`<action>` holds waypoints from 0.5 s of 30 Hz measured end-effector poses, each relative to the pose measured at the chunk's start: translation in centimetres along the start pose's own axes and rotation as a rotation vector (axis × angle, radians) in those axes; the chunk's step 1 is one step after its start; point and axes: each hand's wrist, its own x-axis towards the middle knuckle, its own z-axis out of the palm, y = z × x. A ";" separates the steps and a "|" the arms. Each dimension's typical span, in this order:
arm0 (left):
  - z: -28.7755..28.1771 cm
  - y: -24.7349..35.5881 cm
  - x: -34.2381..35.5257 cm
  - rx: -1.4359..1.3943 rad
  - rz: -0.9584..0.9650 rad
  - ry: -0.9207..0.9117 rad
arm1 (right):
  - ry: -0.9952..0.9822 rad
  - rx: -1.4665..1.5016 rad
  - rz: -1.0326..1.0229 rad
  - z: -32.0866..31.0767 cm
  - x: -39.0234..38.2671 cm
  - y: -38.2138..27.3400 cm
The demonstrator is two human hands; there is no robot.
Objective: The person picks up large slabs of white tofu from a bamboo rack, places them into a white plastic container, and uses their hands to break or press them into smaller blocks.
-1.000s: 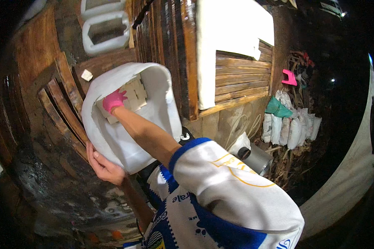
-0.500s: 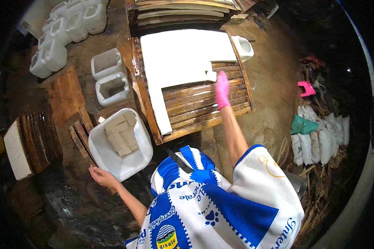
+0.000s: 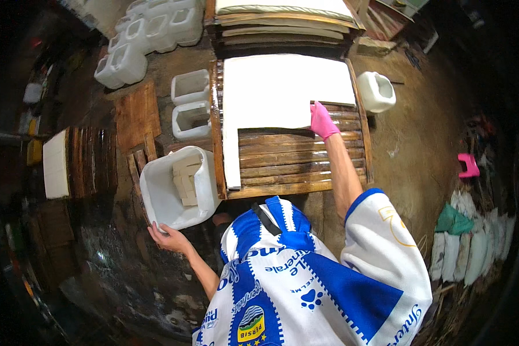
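Observation:
A white slab that looks like tofu [image 3: 271, 86] covers the far part of a slatted wooden rack [image 3: 294, 155], with a strip running down its left side. My right hand [image 3: 324, 121], in a pink glove, is at the slab's cut inner corner. Its fingers are closed together, and what they pinch is hidden. To the left stands a white plastic tub [image 3: 150, 187], cut open at the top, holding several pale rectangular tofu blocks [image 3: 185, 183]. My bare left hand [image 3: 170, 237] holds the tub's near edge, thumb by the rim.
Two cut white jugs [image 3: 191, 121] stand left of the rack, and one white jug [image 3: 376, 92] stands to its right. Several more jugs [image 3: 150, 34] are grouped at the far left. Behind the rack rises a stack of filled trays [image 3: 282, 29]. Sacks [image 3: 473, 254] lie at right.
My right hand has moved in against the slab's cut corner, and the small loose pieces there no longer show. My left fingers have come onto the tub's edge. The view has shifted left.

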 end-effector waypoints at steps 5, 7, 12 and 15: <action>-1.6 -1.1 -0.7 0.035 0.067 0.083 | -0.195 0.333 0.293 5.9 -1.9 -1.6; -1.4 0.9 -1.5 -0.015 0.017 0.028 | -0.132 -0.576 -0.261 5.4 -1.4 -0.2; -0.9 3.5 -1.0 -0.074 0.062 -0.017 | -0.225 0.169 -0.240 3.6 2.5 2.7; -1.0 4.2 -0.1 0.034 0.153 -0.025 | -0.135 0.451 -0.084 3.5 0.6 2.6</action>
